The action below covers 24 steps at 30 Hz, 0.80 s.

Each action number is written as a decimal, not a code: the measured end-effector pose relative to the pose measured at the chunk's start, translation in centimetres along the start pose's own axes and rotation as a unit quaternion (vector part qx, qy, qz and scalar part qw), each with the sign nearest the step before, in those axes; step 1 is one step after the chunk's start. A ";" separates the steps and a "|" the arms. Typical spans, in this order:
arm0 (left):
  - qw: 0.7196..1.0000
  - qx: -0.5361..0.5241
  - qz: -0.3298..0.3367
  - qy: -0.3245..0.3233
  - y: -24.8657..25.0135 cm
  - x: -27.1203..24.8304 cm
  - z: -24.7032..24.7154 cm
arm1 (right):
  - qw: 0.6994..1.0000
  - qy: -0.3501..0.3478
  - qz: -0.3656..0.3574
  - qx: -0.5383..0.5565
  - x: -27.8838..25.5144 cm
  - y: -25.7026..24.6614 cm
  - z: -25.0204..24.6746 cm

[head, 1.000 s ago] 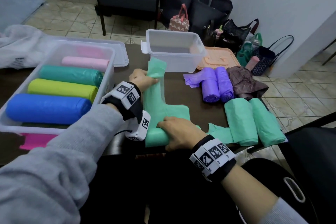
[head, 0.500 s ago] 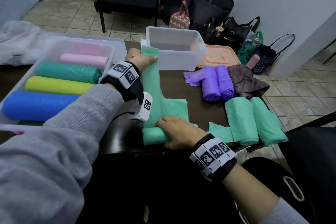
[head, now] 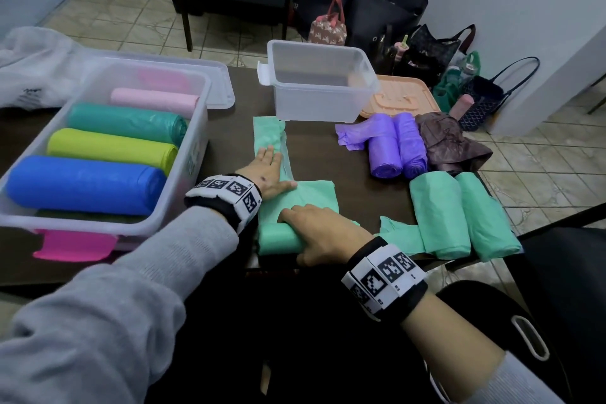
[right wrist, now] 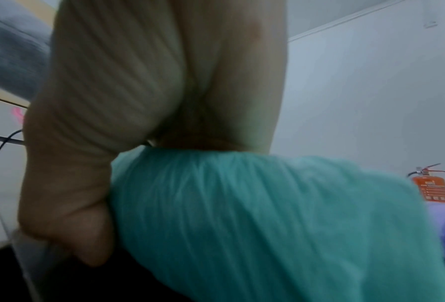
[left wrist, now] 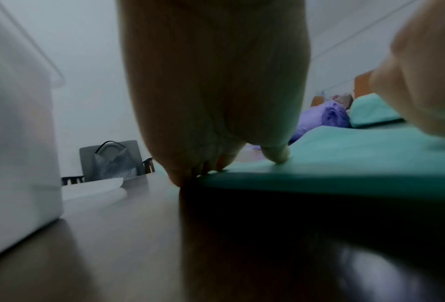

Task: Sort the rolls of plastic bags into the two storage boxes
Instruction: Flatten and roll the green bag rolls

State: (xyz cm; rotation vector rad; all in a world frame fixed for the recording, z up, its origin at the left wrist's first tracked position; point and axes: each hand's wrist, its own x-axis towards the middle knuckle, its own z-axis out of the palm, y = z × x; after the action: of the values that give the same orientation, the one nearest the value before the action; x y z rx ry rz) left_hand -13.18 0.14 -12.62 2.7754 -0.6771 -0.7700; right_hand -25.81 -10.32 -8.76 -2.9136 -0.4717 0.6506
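Note:
A partly unrolled mint-green roll of bags (head: 278,238) lies at the table's near edge, and its loose strip (head: 269,134) runs away toward the small box. My left hand (head: 267,174) lies flat on that strip with straight fingers (left wrist: 275,157) pressing it down. My right hand (head: 321,233) curls over the rolled part (right wrist: 268,214), thumb (right wrist: 92,235) tucked at its near side. The large clear box (head: 200,128) on the left holds blue, yellow-green, teal and pink rolls. Beyond the strip, the small clear box (head: 370,88) stands empty.
Two purple rolls (head: 396,147), a crumpled brown bag (head: 452,144) and two more mint-green rolls (head: 459,216) lie on the right of the table. An orange lid (head: 400,98) sits behind them and a clear lid (head: 219,88) behind the large box. Bags and a chair stand on the floor.
My left hand let go of the strip's far end near the small box and drew back, now pressing flat on the strip. The right hand stayed on the roll.

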 end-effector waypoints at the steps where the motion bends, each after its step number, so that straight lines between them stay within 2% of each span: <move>1: 1.000 0.005 -0.004 -0.002 0.2 -0.1 0.1 | 1.000 0.001 -0.006 0.005 0.0 -0.2 -0.1; 5: 0.999 0.031 -0.014 -0.005 0.7 -0.1 0.2 | 0.999 0.008 -0.017 -0.029 0.1 -1.1 0.3; 13: 0.999 0.042 -0.010 -0.005 0.6 -0.3 0.1 | 0.995 0.012 -0.012 0.094 -0.2 -0.3 0.7; 18: 0.999 0.040 -0.010 -0.013 0.6 -0.3 -0.2 | 0.992 -0.004 -0.014 0.122 -0.3 0.1 0.6; 24: 1.000 -0.007 0.002 -0.007 0.1 -0.1 -0.3 | 0.984 0.030 0.023 0.176 0.0 1.1 -0.3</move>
State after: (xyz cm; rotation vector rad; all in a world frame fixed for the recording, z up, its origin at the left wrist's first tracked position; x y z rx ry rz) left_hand -13.15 0.18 -12.27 2.7579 -0.6769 -0.7902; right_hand -25.32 -11.40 -8.69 -2.6056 -0.2515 0.5810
